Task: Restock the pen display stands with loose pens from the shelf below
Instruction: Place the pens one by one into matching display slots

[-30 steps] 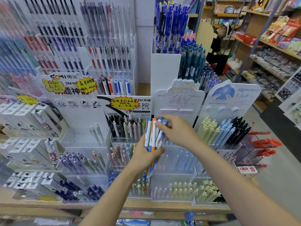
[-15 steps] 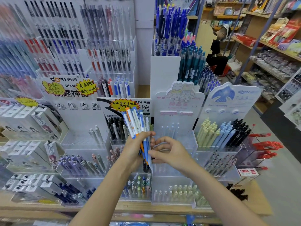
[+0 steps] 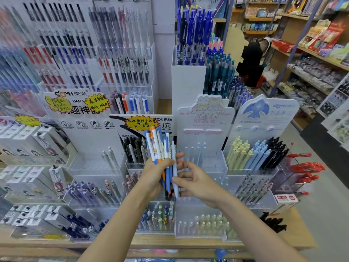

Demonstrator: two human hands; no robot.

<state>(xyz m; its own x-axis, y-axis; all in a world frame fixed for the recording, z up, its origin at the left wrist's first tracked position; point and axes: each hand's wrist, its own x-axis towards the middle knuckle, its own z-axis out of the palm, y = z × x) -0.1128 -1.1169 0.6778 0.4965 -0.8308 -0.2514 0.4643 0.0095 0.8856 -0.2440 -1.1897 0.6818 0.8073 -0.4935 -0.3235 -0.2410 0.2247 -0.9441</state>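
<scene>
the left hand (image 3: pixel 154 173) is closed around a bundle of pens (image 3: pixel 160 148), slim smooth plastic barrels in white, blue and orange that fan upward above the fist, tips poking out below it. the right hand (image 3: pixel 196 183) sits just beside, thumb and forefinger pinched on one pale blue pen (image 3: pixel 174 173) at the bundle's edge, the other fingers loosely curled. both hands hover in front of a tiered clear acrylic display stand (image 3: pixel 204 163) with a white rounded header card; its top tier holds only a few pale pens, its bottom tier pale green ones. to the right a similar stand (image 3: pixel 264 118) with a blue bird card carries yellow, light blue and black pens. the stands rest on a light wooden shelf (image 3: pixel 294 241). beyond, an aisle of wooden shelving (image 3: pixel 319 59) holds packaged goods.
</scene>
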